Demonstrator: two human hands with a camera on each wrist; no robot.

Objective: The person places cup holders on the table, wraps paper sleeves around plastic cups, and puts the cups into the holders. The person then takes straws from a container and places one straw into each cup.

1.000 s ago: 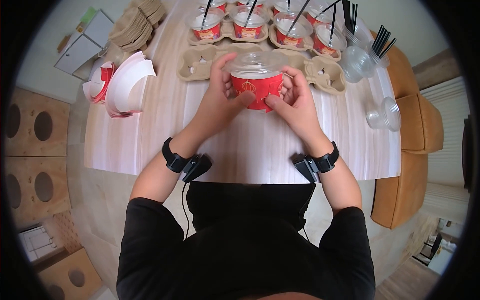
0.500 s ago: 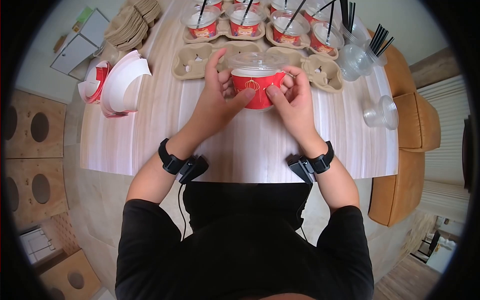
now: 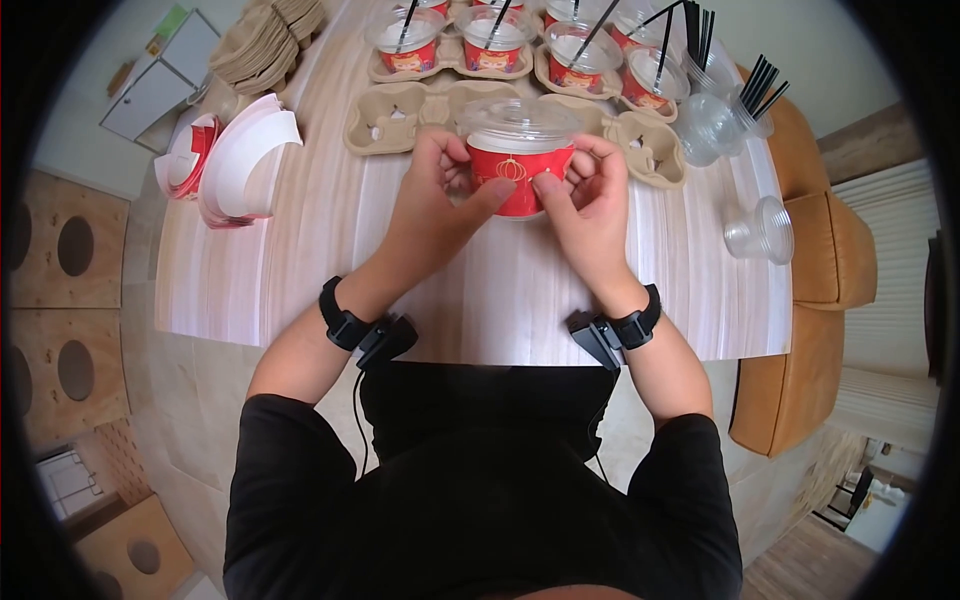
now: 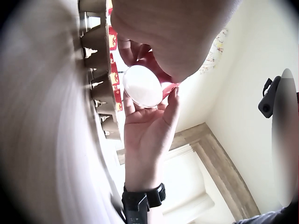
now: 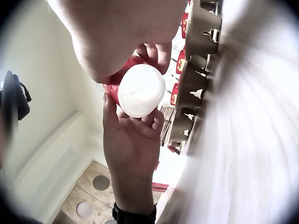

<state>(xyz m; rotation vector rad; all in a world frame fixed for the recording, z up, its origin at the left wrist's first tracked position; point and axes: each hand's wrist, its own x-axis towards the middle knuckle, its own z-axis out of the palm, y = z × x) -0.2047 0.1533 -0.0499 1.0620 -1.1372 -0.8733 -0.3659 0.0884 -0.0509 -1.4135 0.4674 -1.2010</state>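
Note:
Both hands hold a clear plastic cup with a domed lid (image 3: 520,118) and a red paper sleeve (image 3: 515,175) printed with a gold lantern. My left hand (image 3: 437,200) grips its left side, thumb across the sleeve's front. On the other side, my right hand (image 3: 592,215) pinches the sleeve near its front overlap, with the fingers curled behind. From beneath, both wrist views show the cup's white round bottom (image 4: 142,86), raised above the table. Just behind it lie brown cardboard cup carriers (image 3: 385,125) with unfilled pockets.
Several lidded red-sleeved cups with black straws (image 3: 492,45) stand in carriers at the back. Loose paper sleeves (image 3: 245,165) and stacked carriers (image 3: 262,55) are at the left. Clear lids (image 3: 710,130), black straws (image 3: 762,85) and a lying stack of clear plastic pieces (image 3: 760,232) occupy the right.
My left forefinger has come down from beside the lid and bent in at the sleeve's side. The sleeve's front corner, sticking out a second ago, now lies flatter under my right thumb.

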